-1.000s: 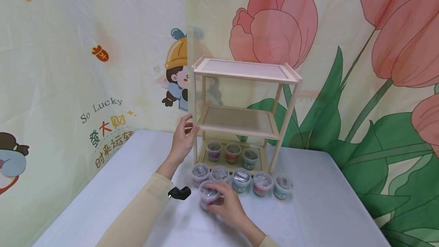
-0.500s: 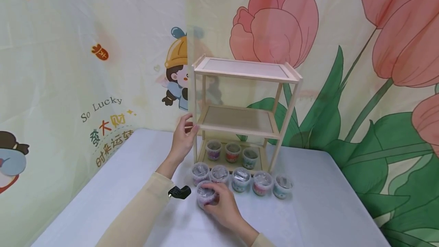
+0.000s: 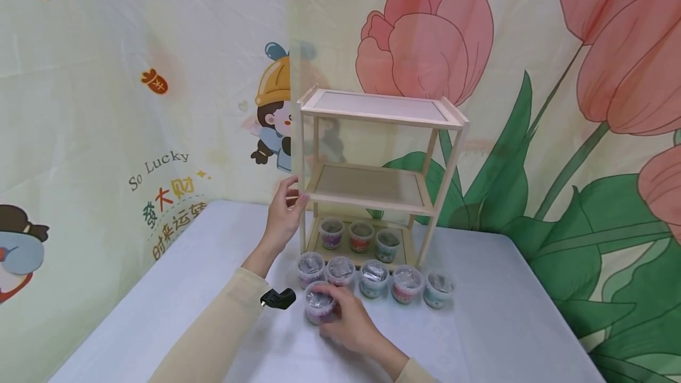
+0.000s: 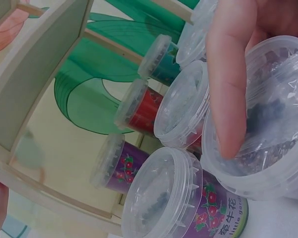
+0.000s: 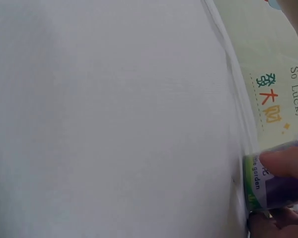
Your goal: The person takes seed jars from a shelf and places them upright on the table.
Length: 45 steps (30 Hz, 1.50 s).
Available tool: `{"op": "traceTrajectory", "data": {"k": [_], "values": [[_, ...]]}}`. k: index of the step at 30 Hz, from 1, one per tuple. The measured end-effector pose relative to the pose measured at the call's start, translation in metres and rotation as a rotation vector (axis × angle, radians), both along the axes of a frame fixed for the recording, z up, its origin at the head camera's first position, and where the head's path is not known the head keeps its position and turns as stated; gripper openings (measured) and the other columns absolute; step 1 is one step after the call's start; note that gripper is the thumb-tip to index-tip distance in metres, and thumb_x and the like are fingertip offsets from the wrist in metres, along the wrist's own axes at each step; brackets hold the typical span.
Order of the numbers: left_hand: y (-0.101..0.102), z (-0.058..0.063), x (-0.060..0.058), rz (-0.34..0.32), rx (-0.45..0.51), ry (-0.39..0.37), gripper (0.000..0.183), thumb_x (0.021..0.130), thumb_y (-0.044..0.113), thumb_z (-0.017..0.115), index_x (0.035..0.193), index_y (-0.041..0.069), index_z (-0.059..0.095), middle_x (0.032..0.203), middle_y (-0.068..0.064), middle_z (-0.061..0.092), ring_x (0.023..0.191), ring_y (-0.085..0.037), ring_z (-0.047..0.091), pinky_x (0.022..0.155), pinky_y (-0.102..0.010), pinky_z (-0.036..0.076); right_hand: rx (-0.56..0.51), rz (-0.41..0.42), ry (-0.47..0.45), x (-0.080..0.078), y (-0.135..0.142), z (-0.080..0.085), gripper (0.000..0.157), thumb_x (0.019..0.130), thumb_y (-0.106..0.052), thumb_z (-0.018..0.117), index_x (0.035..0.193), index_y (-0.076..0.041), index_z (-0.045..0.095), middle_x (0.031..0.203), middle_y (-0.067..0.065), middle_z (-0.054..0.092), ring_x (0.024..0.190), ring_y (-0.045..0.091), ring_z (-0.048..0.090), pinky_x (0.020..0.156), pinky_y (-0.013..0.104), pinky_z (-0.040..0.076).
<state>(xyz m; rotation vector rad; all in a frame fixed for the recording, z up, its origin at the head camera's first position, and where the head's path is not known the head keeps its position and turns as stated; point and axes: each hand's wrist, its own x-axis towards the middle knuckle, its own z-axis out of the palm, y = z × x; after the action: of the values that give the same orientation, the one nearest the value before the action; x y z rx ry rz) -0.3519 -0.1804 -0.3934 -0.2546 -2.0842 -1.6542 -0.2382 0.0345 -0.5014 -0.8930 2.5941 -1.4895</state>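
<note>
My right hand (image 3: pixel 348 321) grips a clear-lidded plastic cup (image 3: pixel 318 307) in front of the front row. In the left wrist view a finger of that hand lies over the cup's rim (image 4: pixel 283 181). The right wrist view shows the thumb on the cup's purple "little garden" label (image 5: pixel 283 191). My left hand (image 3: pixel 283 217) holds the left front post of a three-tier wooden shelf (image 3: pixel 369 187), thumb near the middle tier's corner. In the left wrist view another purple cup (image 4: pixel 211 210) stands right beside the gripped one.
Several lidded cups (image 3: pixel 374 279) form a row before the shelf. On its bottom tier stand a purple cup (image 3: pixel 331 235), a red cup (image 3: pixel 361 238) and a teal cup (image 3: pixel 388 247). White cloth (image 3: pixel 495 324) covers the table; printed curtains hang behind.
The right hand has brought its cup slightly left, close before the row's left end; in the last half second its thumb has shifted a little. The left hand keeps its place on the shelf.
</note>
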Motion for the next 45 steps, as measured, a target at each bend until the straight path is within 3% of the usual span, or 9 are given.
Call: {"op": "traceTrajectory", "data": {"k": [6,12,16,20,29,39,45], "values": [[-0.001,0.000,0.001,-0.001,0.001,0.006,0.052,0.108,0.020,0.065,0.156,0.017,0.046,0.134,-0.023,0.058,0.122,-0.042,0.058,0.103,-0.053,0.049,-0.035,0.110,-0.178,0.000,0.017,0.013,0.084,0.079,0.009,0.083,0.150,-0.028,0.058,0.156,0.001,0.054,0.144,0.030,0.050,0.117,0.051,0.043],[-0.001,0.000,0.001,-0.002,0.004,0.004,0.052,0.108,0.020,0.065,0.156,0.017,0.046,0.133,-0.023,0.058,0.122,-0.041,0.058,0.102,-0.053,0.050,-0.020,0.143,-0.229,-0.003,0.040,0.041,0.071,0.087,0.004,0.082,0.151,-0.016,0.058,0.149,0.014,0.059,0.134,0.040,0.058,0.112,0.056,0.047],[-0.001,0.000,0.001,-0.002,0.002,0.004,0.052,0.108,0.020,0.065,0.155,0.017,0.046,0.132,-0.023,0.059,0.122,-0.042,0.058,0.102,-0.054,0.050,-0.014,0.140,-0.239,-0.012,0.053,0.063,0.054,0.094,0.000,0.078,0.145,-0.006,0.061,0.142,0.022,0.063,0.126,0.045,0.062,0.104,0.048,0.055],[-0.001,-0.001,0.001,-0.001,-0.005,0.008,0.052,0.108,0.019,0.065,0.156,0.017,0.046,0.131,-0.023,0.058,0.122,-0.040,0.058,0.103,-0.053,0.049,0.012,0.088,-0.191,-0.027,0.063,0.084,0.046,0.097,-0.003,0.075,0.141,-0.008,0.062,0.140,0.025,0.063,0.122,0.044,0.065,0.096,0.041,0.060],[0.000,0.000,0.002,0.002,-0.006,0.006,0.052,0.108,0.019,0.064,0.156,0.016,0.046,0.132,-0.023,0.057,0.123,-0.041,0.057,0.103,-0.054,0.050,0.075,0.026,-0.044,-0.073,0.059,0.113,0.051,0.096,-0.002,0.077,0.143,-0.008,0.060,0.140,0.019,0.063,0.126,0.043,0.064,0.105,0.050,0.055],[0.000,0.000,0.002,0.007,-0.011,0.014,0.053,0.107,0.019,0.065,0.156,0.015,0.045,0.134,-0.024,0.056,0.126,-0.041,0.055,0.105,-0.056,0.048,0.173,0.020,0.016,-0.121,0.040,0.117,0.058,0.095,-0.012,0.079,0.149,-0.006,0.057,0.150,0.026,0.055,0.132,0.050,0.058,0.109,0.059,0.049],[0.001,-0.001,0.002,0.007,-0.009,0.017,0.053,0.107,0.019,0.065,0.156,0.015,0.045,0.134,-0.023,0.056,0.126,-0.040,0.056,0.105,-0.055,0.048,0.250,0.012,0.040,-0.144,0.030,0.109,0.061,0.093,-0.014,0.081,0.149,-0.008,0.057,0.152,0.025,0.054,0.139,0.046,0.053,0.113,0.058,0.045]]}}
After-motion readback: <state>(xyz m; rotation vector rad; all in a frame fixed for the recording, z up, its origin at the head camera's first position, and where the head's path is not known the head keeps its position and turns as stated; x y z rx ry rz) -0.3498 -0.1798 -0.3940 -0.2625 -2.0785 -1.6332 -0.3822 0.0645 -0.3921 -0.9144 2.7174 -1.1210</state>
